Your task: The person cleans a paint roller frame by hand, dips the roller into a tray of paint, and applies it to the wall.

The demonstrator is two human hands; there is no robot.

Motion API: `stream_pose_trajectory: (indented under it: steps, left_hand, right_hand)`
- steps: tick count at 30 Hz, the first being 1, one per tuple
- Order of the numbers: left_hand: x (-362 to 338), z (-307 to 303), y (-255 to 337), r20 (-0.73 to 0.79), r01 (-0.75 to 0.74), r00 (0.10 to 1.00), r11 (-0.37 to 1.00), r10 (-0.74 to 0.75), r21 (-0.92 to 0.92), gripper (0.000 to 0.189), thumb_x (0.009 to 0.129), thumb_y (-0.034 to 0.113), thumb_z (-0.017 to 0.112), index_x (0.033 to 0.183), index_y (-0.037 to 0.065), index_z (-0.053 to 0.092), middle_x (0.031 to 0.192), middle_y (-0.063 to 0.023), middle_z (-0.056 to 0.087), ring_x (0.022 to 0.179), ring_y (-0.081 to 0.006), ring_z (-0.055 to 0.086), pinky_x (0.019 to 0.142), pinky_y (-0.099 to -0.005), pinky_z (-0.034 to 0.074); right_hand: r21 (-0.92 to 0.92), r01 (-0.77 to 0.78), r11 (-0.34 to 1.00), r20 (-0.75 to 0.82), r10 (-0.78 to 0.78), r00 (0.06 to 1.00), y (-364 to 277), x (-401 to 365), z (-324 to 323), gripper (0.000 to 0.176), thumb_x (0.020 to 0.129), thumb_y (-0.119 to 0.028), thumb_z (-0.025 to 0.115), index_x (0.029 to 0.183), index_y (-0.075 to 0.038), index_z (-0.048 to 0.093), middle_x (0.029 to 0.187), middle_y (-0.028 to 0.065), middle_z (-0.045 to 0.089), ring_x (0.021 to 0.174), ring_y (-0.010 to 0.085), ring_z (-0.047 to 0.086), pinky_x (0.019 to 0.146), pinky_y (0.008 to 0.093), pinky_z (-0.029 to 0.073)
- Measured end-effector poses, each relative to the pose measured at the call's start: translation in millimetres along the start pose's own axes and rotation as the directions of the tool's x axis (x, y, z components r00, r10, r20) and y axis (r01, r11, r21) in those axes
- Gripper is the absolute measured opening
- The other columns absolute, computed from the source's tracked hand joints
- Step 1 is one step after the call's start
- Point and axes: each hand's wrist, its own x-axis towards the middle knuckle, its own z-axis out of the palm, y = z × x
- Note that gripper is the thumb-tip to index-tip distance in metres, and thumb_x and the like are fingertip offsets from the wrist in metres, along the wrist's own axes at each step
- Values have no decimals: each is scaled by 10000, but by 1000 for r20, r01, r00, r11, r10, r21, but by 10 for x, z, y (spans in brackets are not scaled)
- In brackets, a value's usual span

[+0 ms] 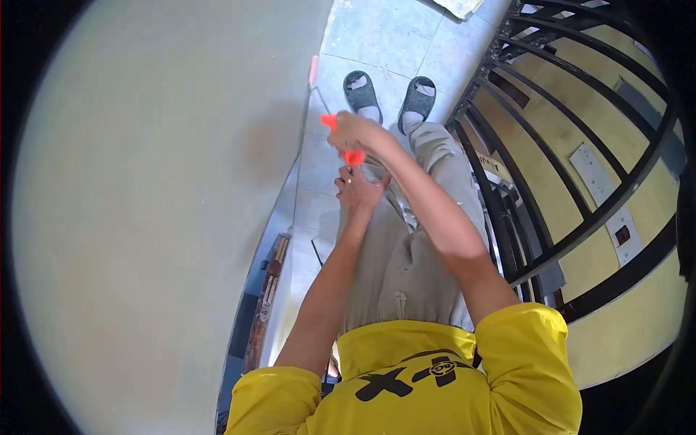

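Note:
My right hand (357,135) is wrapped round the orange handle (353,157) of a small paint roller. Its thin wire frame reaches up and left to a slim pinkish roller sleeve (313,71), right at the lower edge of the pale wall (159,181). Just below the handle's end is my left hand (360,194), fingers spread and holding nothing. It overlaps my trouser leg in this view, with a light mark on one finger.
Black metal railing (558,174) curves along my right side. Under my sandals (418,101) lies a tiled floor (377,36). To the left of my arm stands a worn brown wooden piece (262,312). A pale slab (461,6) shows at the top edge.

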Motion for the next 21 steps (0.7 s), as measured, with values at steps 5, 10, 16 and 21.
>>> stream_pose_trajectory:
  steps: [5,10,16,21]
  left_hand:
    - [-48,73,20,-9,-23,1000,1000,24,15,865,682,554,700,1333,87,375,1307,-125,376,1157,-356,385,937,-523,397]
    - [34,315,-160,78,-40,996,998,43,-46,708,742,449,654,1311,112,402,1307,-123,401,1143,-353,402,924,-518,408]
    - [177,555,-308,-127,-141,982,990,138,-22,777,735,471,654,1354,123,337,1359,-131,365,1166,-385,403,911,-518,417]
    - [-3,87,-22,43,-20,999,999,19,25,831,708,424,688,1378,121,302,1383,-116,343,1171,-386,398,905,-512,424]
  right_hand:
    - [241,-96,966,75,80,994,167,-33,70,320,710,-95,538,979,67,594,718,157,642,589,221,632,508,331,491]
    - [295,92,951,-152,-49,987,522,1,589,395,717,-92,532,1089,36,564,708,146,624,557,220,605,490,322,484]
    - [224,99,970,-175,-60,983,389,50,776,415,708,-92,535,1109,19,528,676,148,601,566,225,610,522,339,496]
    - [303,33,953,-100,-3,995,551,285,452,443,718,-88,543,1122,80,476,849,228,628,790,303,642,664,376,526]
